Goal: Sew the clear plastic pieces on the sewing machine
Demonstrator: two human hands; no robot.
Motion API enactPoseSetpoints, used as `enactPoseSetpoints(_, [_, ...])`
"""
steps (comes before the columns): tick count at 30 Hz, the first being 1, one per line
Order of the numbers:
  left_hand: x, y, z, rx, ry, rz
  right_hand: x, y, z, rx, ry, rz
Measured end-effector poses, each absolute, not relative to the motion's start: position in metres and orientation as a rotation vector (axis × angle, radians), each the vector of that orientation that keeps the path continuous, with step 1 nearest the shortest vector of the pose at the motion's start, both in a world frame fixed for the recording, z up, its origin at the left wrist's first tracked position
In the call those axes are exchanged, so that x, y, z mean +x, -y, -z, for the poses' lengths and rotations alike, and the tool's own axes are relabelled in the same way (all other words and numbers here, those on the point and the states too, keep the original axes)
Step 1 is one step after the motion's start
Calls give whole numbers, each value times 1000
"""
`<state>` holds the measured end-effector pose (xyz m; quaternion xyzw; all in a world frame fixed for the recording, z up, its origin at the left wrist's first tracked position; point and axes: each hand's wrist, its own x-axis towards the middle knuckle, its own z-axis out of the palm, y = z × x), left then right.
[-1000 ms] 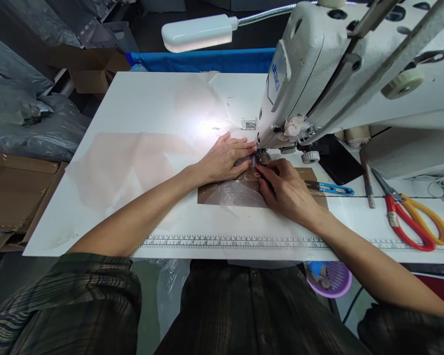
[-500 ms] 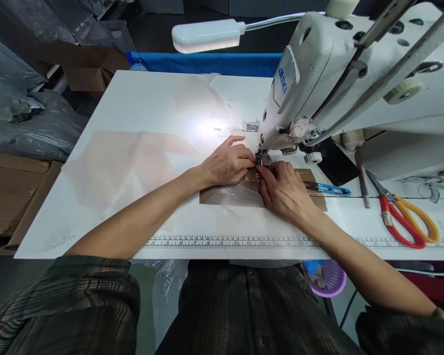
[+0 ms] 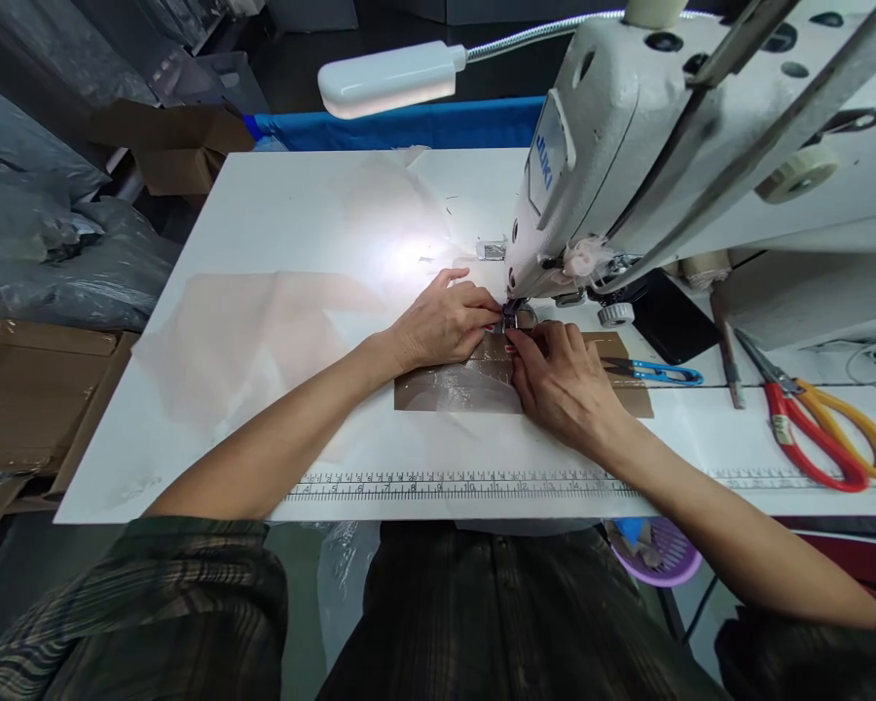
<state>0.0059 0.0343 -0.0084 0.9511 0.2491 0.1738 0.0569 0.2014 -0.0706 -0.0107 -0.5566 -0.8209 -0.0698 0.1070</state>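
Note:
My left hand (image 3: 449, 319) has its fingers bent together just left of the presser foot (image 3: 510, 317) of a white sewing machine (image 3: 591, 166), the index finger raised. From the front right, my right hand (image 3: 565, 380) reaches the same spot, thumb and fingers closed close to the foot. A small red-and-white bit shows at the fingertips of each hand; what they pinch is too small and too covered to name. Under both hands lies a brown taped sheet (image 3: 453, 389), its middle shiny. Thread snips with blue handles (image 3: 664, 372) rest beside my right hand.
Red-and-yellow-handled scissors (image 3: 821, 428) and a black phone-like slab (image 3: 675, 316) lie at right. A printed ruler (image 3: 438, 485) runs along the front edge of the white table (image 3: 211, 487). A lamp (image 3: 390, 80) hangs above. Cardboard boxes (image 3: 40, 394) stand at left.
The view has shifted slightly, so table and tools sit a little differently. Both hands stay at the presser foot; a red-and-white bit now shows by the left fingertips.

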Motion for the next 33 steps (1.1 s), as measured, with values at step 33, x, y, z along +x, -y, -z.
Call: enactPoseSetpoints(33, [-19, 7, -39, 2929, -960, -15, 234, 108, -9, -814, 2463, -690])
